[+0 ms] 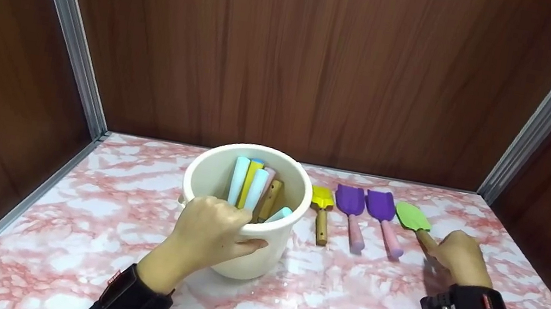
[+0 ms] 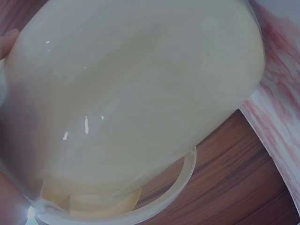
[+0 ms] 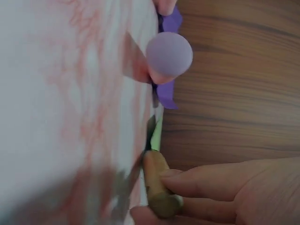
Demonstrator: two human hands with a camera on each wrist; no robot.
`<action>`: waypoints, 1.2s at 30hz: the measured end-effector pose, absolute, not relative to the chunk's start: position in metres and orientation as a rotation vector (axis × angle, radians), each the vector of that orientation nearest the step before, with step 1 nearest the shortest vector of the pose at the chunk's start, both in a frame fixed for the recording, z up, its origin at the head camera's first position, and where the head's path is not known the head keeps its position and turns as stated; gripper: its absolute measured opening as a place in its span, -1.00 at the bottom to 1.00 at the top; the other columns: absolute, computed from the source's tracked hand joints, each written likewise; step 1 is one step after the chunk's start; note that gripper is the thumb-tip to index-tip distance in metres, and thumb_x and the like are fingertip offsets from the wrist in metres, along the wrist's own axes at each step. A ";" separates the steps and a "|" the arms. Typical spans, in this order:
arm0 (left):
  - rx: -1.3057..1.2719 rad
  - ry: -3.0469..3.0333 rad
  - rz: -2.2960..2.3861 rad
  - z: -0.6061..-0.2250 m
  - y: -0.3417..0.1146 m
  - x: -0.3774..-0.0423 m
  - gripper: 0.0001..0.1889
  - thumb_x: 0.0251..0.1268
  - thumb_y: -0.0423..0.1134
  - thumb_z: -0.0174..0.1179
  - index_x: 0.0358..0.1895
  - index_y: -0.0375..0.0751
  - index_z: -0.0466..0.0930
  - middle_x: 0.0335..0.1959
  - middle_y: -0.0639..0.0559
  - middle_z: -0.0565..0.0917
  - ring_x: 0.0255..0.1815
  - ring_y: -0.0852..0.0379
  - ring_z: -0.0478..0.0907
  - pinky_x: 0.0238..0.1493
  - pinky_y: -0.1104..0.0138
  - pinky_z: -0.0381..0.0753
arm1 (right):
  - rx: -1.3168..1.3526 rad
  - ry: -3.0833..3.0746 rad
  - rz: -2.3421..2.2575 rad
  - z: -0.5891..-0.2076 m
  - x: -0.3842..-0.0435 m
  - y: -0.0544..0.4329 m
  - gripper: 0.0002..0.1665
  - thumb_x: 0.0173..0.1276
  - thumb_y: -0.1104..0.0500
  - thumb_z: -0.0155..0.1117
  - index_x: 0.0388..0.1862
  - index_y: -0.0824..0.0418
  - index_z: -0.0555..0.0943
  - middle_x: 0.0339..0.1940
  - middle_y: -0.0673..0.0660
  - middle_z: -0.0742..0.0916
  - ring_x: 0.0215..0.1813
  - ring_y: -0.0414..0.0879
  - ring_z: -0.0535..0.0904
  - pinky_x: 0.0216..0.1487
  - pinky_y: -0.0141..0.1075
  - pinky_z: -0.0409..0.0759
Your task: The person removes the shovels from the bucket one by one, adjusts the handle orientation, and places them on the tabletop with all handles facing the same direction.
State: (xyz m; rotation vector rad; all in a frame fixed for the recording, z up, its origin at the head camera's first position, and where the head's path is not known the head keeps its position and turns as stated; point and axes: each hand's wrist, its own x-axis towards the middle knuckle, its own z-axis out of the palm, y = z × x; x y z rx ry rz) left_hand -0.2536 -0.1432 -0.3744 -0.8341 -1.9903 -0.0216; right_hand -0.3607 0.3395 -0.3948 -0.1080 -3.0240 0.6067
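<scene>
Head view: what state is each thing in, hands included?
Bucket: open-topped, handles sticking up inside.
Yellow shovel: lying, unheld.
Left purple shovel: lying, unheld.
Right purple shovel: lying, unheld.
Green shovel: handle held; whether lifted, unclear.
Left hand: gripping bucket's rim.
Right hand: pinching green shovel's handle.

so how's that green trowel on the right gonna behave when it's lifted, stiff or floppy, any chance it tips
The green trowel is likely stiff, with a solid-looking wooden handle. It is probably light, being small next to the white bucket. The blade may dip or twist, since it juts out beyond the right grip on the handle.
</scene>
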 end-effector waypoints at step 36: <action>-0.830 -2.013 -0.018 -0.373 -0.143 -0.252 -0.39 -0.02 0.30 0.61 -0.66 -0.03 0.42 -0.79 0.16 0.42 -0.80 0.13 0.36 -0.73 0.25 0.35 | -0.108 -2.858 0.677 -0.415 -0.372 0.331 -0.20 0.52 -0.40 0.14 -0.65 0.23 0.61 -0.56 0.15 0.60 -0.40 0.10 0.51 -0.33 -0.12 0.38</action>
